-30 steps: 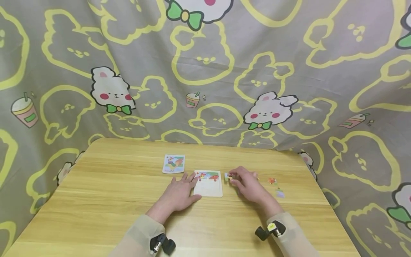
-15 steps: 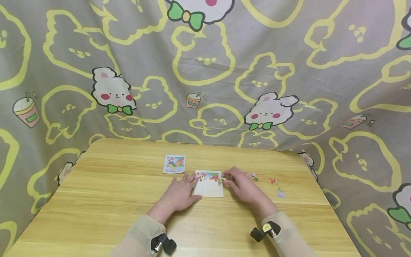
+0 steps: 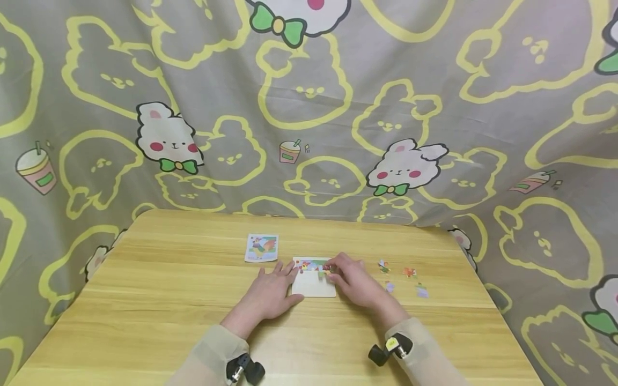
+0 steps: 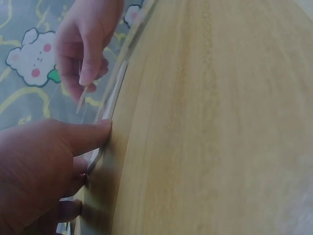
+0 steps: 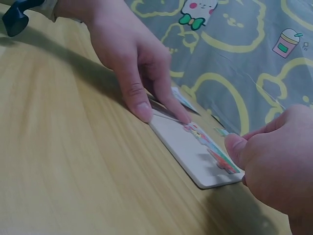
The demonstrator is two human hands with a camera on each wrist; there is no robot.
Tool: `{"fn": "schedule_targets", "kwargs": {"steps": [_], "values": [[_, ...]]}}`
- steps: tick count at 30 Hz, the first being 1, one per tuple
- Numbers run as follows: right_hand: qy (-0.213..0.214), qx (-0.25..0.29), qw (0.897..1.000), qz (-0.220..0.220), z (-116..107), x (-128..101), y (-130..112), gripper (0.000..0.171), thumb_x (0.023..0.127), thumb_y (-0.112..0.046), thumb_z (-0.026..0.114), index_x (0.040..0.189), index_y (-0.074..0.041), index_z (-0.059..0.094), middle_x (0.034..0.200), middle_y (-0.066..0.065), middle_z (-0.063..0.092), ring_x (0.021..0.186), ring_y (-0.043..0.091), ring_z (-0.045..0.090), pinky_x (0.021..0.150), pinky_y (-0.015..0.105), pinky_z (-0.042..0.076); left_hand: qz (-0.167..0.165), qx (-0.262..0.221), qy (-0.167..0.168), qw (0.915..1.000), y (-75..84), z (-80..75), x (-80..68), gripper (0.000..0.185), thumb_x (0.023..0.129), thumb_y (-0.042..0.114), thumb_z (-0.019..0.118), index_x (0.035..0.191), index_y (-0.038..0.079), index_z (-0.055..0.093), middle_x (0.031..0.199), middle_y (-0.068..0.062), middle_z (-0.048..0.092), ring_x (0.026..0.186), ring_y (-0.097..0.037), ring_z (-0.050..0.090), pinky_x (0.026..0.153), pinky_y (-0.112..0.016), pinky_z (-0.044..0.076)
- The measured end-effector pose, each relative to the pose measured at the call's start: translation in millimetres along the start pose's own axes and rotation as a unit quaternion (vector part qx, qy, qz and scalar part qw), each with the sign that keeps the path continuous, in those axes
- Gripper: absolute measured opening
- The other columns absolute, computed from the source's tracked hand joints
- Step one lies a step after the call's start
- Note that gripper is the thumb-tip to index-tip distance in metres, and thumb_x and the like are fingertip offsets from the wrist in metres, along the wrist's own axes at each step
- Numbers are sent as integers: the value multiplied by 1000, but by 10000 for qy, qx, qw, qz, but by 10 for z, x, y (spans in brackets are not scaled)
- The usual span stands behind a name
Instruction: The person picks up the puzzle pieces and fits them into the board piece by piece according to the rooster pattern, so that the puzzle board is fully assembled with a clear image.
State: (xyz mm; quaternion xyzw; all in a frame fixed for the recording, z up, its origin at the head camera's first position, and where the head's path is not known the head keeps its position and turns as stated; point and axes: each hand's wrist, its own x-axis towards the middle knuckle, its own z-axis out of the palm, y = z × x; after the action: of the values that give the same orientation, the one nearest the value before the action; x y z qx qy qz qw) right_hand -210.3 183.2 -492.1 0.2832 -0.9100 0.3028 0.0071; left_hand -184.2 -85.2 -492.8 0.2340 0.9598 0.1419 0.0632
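Note:
My right hand (image 3: 356, 280) pinches a jigsaw puzzle piece (image 5: 222, 132) between thumb and fingers, over the right part of a white puzzle board (image 3: 313, 287). The piece shows edge-on in the left wrist view, tilted below the fingertips. Along the board's far side runs a colourful strip of fitted pieces (image 5: 215, 152); below it the board is plain white. My left hand (image 3: 270, 292) lies with spread fingers at the board's left side. Its thumb touches the near left corner and its index fingertip rests at the end of the strip, as the right wrist view shows.
Several loose puzzle pieces (image 3: 410, 272) lie on the wooden table (image 3: 169, 321) to the right of my right hand. A square picture card (image 3: 262, 247) with a rooster lies behind the left hand. A patterned grey curtain (image 3: 328, 139) hangs round the table's far side.
My right hand has moved left with the puzzle piece, from beside the board to over its right part. The left hand and the board have stayed in place.

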Motion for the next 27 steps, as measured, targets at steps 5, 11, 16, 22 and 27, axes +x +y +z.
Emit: {"fn": "schedule_targets", "kwargs": {"steps": [5,11,16,22,27], "values": [[-59,-73,9999,-48,56,34,-31,27,105,-18,68,131,-11,68,109,-8,61,86,8,53,82,39,28,3,-26,41,10000,2,9,-3,74,102,54,64,156,5,53,166,-12,40,152,-43,36,113,-72,33],[-95,-185,9998,-11,119,79,-57,28,105,-20,68,131,-9,69,108,-7,63,87,9,57,87,40,29,17,-12,55,10000,-1,17,-7,73,103,54,64,156,4,53,166,-12,40,152,-43,36,112,-73,33],[-119,-285,9995,16,167,110,-83,30,105,-22,69,131,-8,69,110,-6,64,94,10,60,89,41,30,14,-22,60,10000,4,9,-13,74,102,53,65,155,3,53,166,-13,40,152,-42,36,112,-73,33],[-103,-406,9991,-45,227,158,-137,28,103,-23,71,128,-10,70,110,-6,65,98,11,62,89,42,30,5,-38,90,10000,-2,14,-15,74,102,53,65,156,4,52,166,-12,40,152,-43,36,112,-73,33],[-179,-478,9987,-80,266,193,-187,29,104,-24,71,129,-10,71,113,-4,66,102,14,65,90,45,29,-7,-90,100,9999,-6,22,-12,74,102,52,66,156,4,52,166,-12,40,152,-43,36,112,-73,33]]}}
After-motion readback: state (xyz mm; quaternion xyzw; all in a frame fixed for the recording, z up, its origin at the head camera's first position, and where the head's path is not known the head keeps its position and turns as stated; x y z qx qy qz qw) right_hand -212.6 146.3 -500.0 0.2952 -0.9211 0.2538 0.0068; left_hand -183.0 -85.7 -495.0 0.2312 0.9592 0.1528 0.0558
